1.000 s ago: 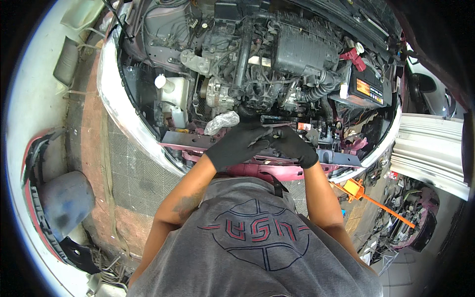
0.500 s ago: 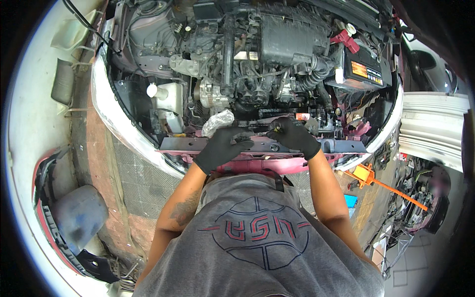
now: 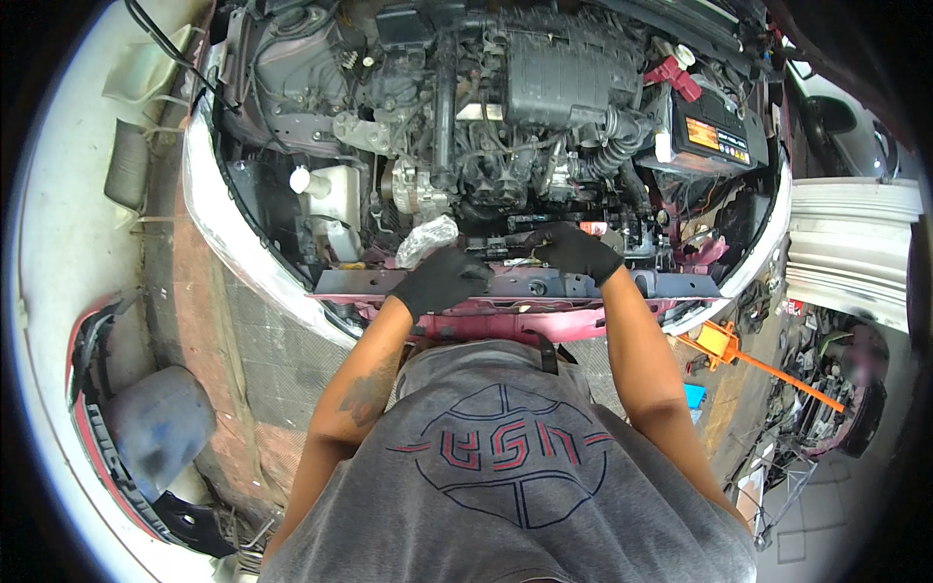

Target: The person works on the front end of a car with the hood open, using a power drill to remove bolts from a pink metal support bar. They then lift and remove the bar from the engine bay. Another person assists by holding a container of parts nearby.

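Both my hands wear black gloves and work at a long grey metal crossbar [image 3: 671, 286] across the front of an open engine bay. My left hand [image 3: 442, 280] lies over the bar left of its middle, fingers curled; what they grip, if anything, is hidden. My right hand [image 3: 580, 255] reaches just behind the bar, right of the middle, with fingers pinched together. A small pale, thin piece shows by its fingertips, too small to name. A clear plastic-wrapped bundle [image 3: 428, 240] sits just behind my left hand. Below the bar runs a pink body panel [image 3: 564, 324].
Behind the bar stand the engine with its black cover [image 3: 559, 83], a battery [image 3: 714, 131] at right and a white reservoir [image 3: 333, 194] at left. An orange jack [image 3: 714, 342] lies on the floor at right. A removed bumper [image 3: 92, 418] stands at left.
My left hand has drawn back slightly to the left and its fingers have curled. The right hand has shifted a little, and the pale piece by its fingertips shows more.
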The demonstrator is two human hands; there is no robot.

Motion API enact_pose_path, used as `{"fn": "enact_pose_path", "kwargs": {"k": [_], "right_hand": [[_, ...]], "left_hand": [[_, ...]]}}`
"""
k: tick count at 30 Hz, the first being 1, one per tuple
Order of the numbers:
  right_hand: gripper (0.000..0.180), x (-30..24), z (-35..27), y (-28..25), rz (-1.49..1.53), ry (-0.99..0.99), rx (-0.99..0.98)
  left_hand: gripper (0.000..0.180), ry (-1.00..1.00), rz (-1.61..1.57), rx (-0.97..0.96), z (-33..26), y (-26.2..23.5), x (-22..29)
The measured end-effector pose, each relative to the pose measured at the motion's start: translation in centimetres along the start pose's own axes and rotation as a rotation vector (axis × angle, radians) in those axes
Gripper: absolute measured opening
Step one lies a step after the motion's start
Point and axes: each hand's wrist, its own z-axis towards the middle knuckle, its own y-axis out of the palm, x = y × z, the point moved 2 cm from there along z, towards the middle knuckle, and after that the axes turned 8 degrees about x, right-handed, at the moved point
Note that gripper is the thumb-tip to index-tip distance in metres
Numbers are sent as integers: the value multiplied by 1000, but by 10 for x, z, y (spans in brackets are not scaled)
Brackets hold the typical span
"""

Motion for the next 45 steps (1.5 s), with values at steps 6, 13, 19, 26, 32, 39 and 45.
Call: {"fn": "enact_pose_path", "kwargs": {"k": [6, 13, 19, 26, 32, 39, 45], "right_hand": [[33, -12, 3, -14, -11, 75, -70], [33, -14, -7, -12, 1, 140, 25], [32, -28, -33, -21, -76, 135, 254], [32, -39, -53, -6, 250, 207, 383], [28, -46, -67, 6, 166, -6, 668], [24, -59, -89, 2, 2, -25, 730], [16, -45, -88, -5, 573, 171, 474]], "left_hand": [[27, -27, -66, 67, -1, 3, -7], [21, -13, -63, 19, 1, 1, -8], [22, 43, 23, 12, 3, 3, -17], [23, 26, -101, -29, 6, 9, -33], [19, 49, -63, -10, 11, 5, -12], [23, 43, 148, -125, 17, 3, -4], [20, 58, -2, -251, 31, -3, -7]]}}
